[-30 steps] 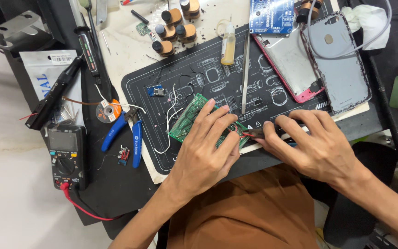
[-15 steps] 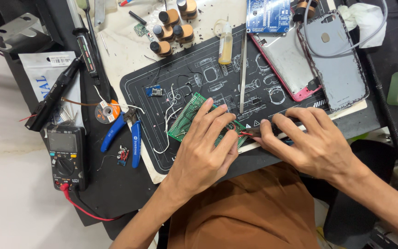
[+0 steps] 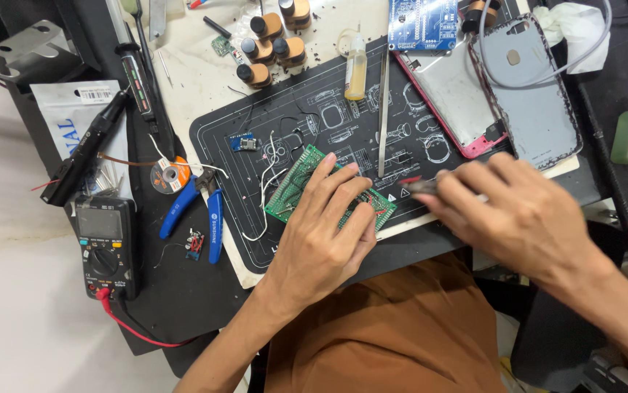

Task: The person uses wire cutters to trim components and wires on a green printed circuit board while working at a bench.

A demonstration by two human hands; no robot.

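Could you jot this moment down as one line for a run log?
left hand: pressing green board on black mat | right hand: blurred, gripping thin tool beside board | nearby: tweezers, blue cutters, multimeter

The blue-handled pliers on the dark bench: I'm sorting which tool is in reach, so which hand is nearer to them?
Left. The left hand presses the green circuit board, just right of the blue-handled pliers; the right hand is farther right, past the board.

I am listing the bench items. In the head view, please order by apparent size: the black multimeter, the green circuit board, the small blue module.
1. Green circuit board, partly hidden under the left hand; close to the next.
2. Black multimeter.
3. Small blue module.
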